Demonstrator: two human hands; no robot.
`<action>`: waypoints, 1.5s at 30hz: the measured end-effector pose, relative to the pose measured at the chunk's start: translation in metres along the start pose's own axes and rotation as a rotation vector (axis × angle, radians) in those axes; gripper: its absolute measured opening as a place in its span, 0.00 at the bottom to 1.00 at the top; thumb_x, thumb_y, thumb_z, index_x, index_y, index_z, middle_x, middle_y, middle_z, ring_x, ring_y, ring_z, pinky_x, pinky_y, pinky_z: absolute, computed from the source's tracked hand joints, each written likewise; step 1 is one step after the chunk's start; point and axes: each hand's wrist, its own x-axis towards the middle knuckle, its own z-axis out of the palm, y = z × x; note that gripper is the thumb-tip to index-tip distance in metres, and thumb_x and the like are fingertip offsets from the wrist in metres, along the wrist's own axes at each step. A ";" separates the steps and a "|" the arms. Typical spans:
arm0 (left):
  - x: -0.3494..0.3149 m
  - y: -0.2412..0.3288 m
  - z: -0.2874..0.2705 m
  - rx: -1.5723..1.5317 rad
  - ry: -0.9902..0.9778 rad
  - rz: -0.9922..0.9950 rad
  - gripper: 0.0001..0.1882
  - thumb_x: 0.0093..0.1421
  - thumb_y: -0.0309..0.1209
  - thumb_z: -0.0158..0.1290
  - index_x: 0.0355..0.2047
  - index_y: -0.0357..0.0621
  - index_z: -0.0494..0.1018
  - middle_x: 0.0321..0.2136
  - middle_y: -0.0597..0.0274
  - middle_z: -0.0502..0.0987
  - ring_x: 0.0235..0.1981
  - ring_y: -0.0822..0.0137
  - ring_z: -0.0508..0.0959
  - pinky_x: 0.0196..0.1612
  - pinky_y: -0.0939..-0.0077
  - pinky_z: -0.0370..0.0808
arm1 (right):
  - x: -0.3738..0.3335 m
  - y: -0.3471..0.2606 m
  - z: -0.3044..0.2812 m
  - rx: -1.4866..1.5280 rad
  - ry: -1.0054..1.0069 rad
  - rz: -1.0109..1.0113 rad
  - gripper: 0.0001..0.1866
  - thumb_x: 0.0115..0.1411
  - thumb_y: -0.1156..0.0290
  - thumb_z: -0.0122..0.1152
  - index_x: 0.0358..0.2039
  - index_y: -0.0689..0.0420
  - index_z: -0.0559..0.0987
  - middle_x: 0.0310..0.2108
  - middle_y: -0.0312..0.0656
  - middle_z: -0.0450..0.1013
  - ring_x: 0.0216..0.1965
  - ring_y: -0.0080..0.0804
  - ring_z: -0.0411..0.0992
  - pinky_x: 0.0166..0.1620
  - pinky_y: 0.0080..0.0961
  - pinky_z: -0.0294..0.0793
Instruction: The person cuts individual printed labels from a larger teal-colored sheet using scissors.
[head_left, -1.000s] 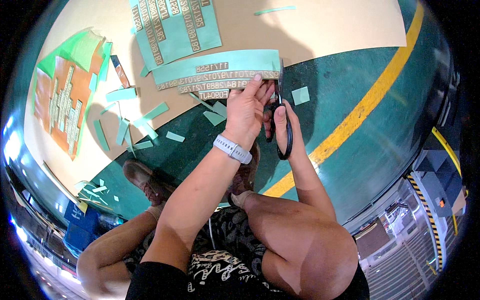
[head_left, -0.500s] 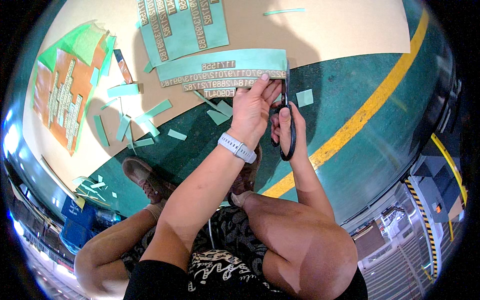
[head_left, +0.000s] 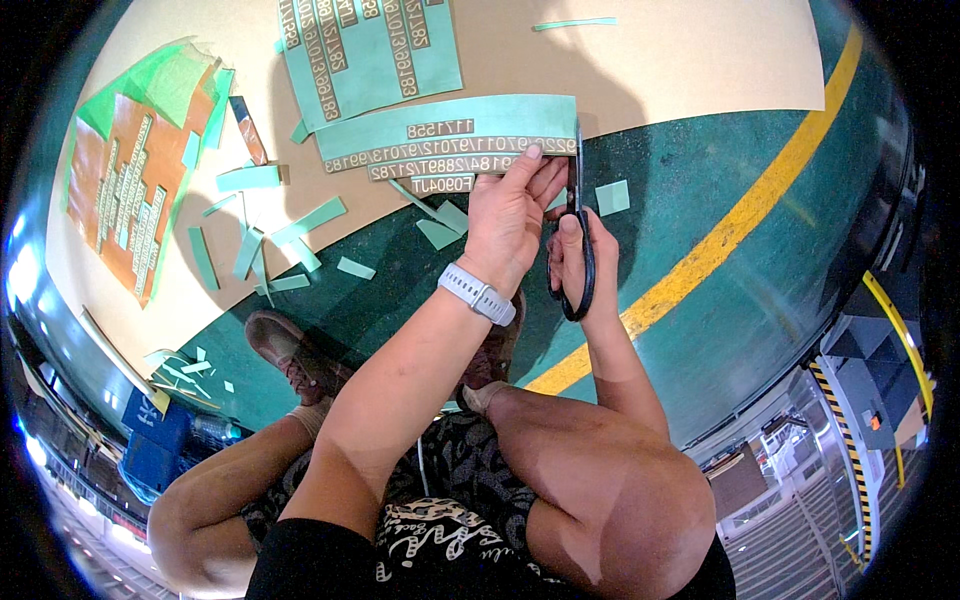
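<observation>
The left hand (head_left: 510, 210) pinches the green number sheet (head_left: 450, 140) just above the floor (head_left: 700, 180), while the right hand (head_left: 580, 250) grips black scissors (head_left: 578, 230) at its right edge. Keep the sheet taut (blades upright) and follow 1 row's edge.

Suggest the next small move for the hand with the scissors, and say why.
Probably close the scissors a little further up the green strip. The right hand has the blades at the strip's right end, and the left hand pinches the strip's lower edge just beside them, steadying it for the cut.
</observation>
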 end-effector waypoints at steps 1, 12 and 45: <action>0.000 0.000 0.000 0.001 0.000 0.000 0.13 0.59 0.27 0.51 0.43 0.38 0.66 0.40 0.53 0.75 0.43 0.59 0.76 0.49 0.66 0.74 | 0.000 0.000 0.000 -0.012 0.000 -0.002 0.21 0.59 0.50 0.53 0.32 0.59 0.71 0.12 0.28 0.61 0.11 0.14 0.58 0.15 0.15 0.55; -0.005 0.006 0.002 0.008 -0.025 0.008 0.12 0.59 0.25 0.48 0.43 0.35 0.66 0.40 0.53 0.74 0.44 0.60 0.75 0.50 0.64 0.73 | -0.001 0.014 -0.004 0.133 -0.187 -0.156 0.27 0.61 0.45 0.43 0.43 0.60 0.65 0.21 0.33 0.61 0.20 0.17 0.61 0.20 0.16 0.65; 0.008 0.110 -0.051 0.794 -0.020 -0.085 0.08 0.60 0.31 0.49 0.36 0.40 0.70 0.32 0.63 0.76 0.33 0.71 0.76 0.37 0.75 0.75 | -0.035 0.000 0.013 0.026 -0.535 0.067 0.21 0.61 0.51 0.49 0.42 0.56 0.68 0.20 0.32 0.64 0.18 0.17 0.63 0.21 0.16 0.65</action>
